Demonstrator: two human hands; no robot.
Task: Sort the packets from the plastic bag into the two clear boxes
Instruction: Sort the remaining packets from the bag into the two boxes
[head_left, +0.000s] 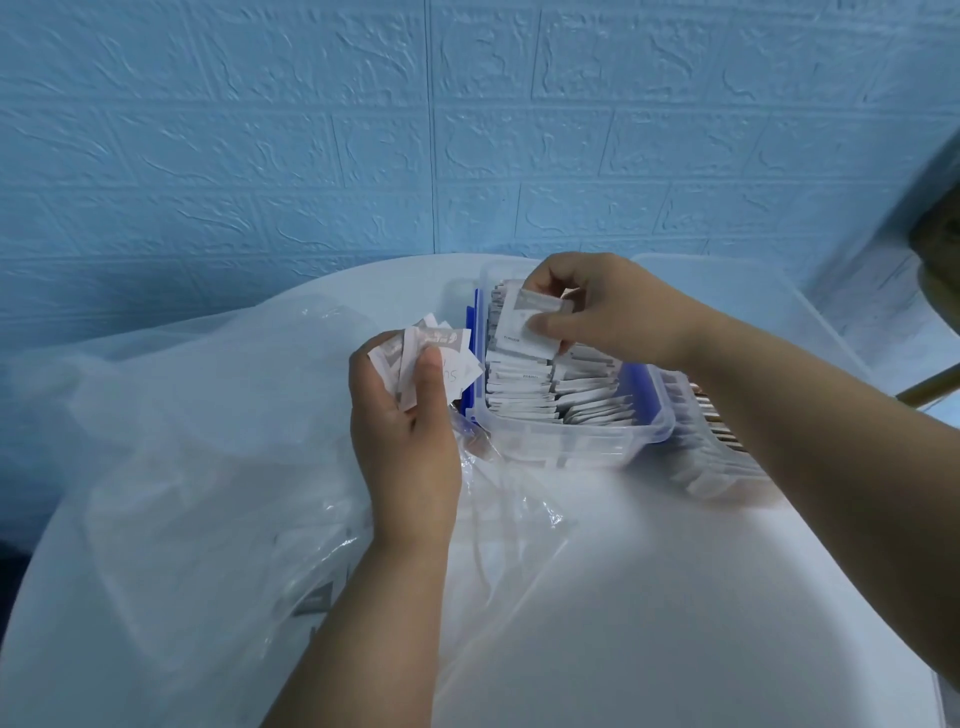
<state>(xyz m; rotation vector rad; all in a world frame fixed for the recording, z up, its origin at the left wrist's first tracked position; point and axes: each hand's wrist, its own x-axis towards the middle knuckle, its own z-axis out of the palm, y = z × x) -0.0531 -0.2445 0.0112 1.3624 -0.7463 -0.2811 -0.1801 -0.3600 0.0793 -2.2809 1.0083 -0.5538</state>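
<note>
My left hand (402, 415) grips a fan of several white packets (431, 353) just left of the clear box. My right hand (597, 312) pinches one white packet (519, 332) over the clear box with blue latches (582, 431), which holds rows of white packets standing on edge. A second clear box (722, 462) lies to the right, partly hidden under my right forearm, with packets showing brown edges. The big translucent plastic bag (182, 441) sprawls over the left half of the table, a few packets dimly visible inside.
Everything rests on a round white table (675, 597) against a blue embossed wall. A clear lid or bin (753, 296) sits behind the boxes at the right. A chair part (930, 384) shows at the right edge.
</note>
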